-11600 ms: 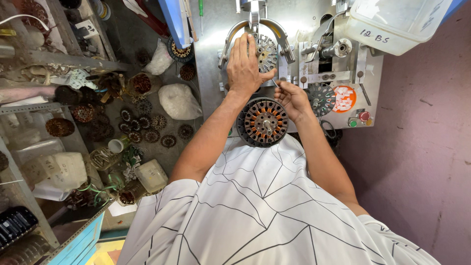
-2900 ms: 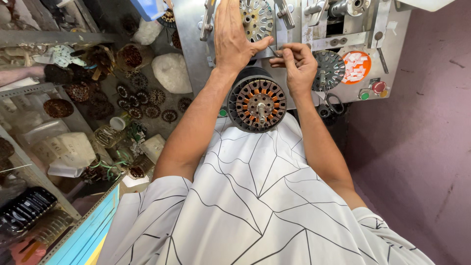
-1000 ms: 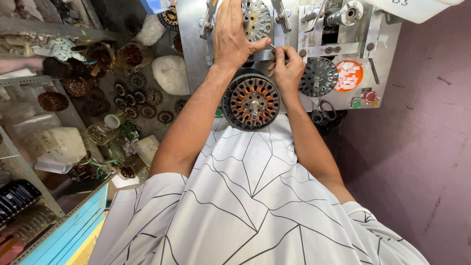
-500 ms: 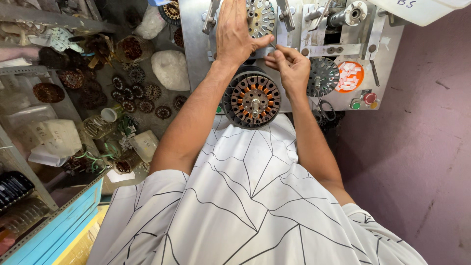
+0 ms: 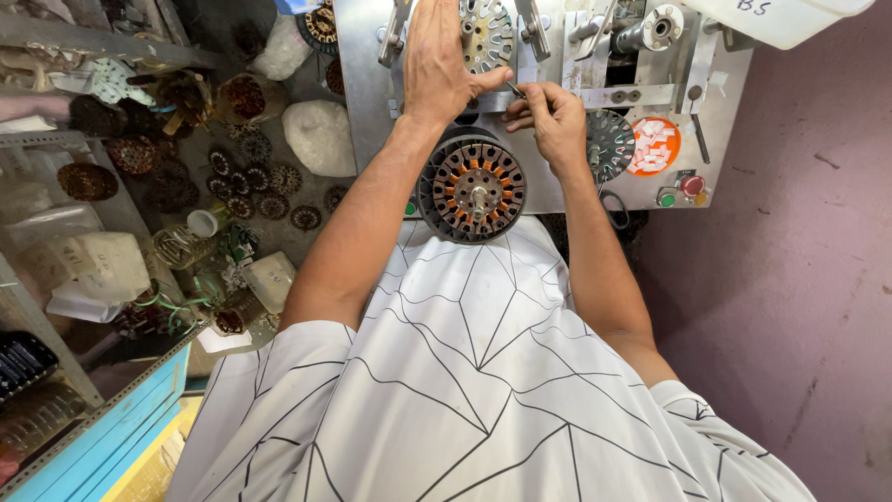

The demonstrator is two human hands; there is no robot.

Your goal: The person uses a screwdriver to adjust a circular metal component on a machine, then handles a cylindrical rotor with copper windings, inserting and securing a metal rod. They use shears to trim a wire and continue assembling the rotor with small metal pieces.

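A round motor stator [image 5: 472, 189] with copper windings and orange slot liners rests against my chest, below a metal winding machine [image 5: 557, 102]. My left hand [image 5: 442, 58] lies flat with fingers together on the machine's round slotted metal disc [image 5: 490, 33]. My right hand [image 5: 552, 119] is closed, pinching a thin dark tool or wire end [image 5: 515, 89] just right of my left thumb. Both forearms reach up from a white shirt with black lines.
An orange dish of small white pieces [image 5: 652, 146] and a second dark stator [image 5: 609, 141] sit on the machine's right side, above green and red buttons [image 5: 680, 191]. Several wound stators [image 5: 243, 177], a white bag [image 5: 321, 136] and shelves [image 5: 56, 242] crowd the left. A purple wall [image 5: 799, 260] stands at right.
The view has shifted slightly; both hands stay on the machine. My right hand has edged a little closer to the left thumb. The stator still rests at my chest.
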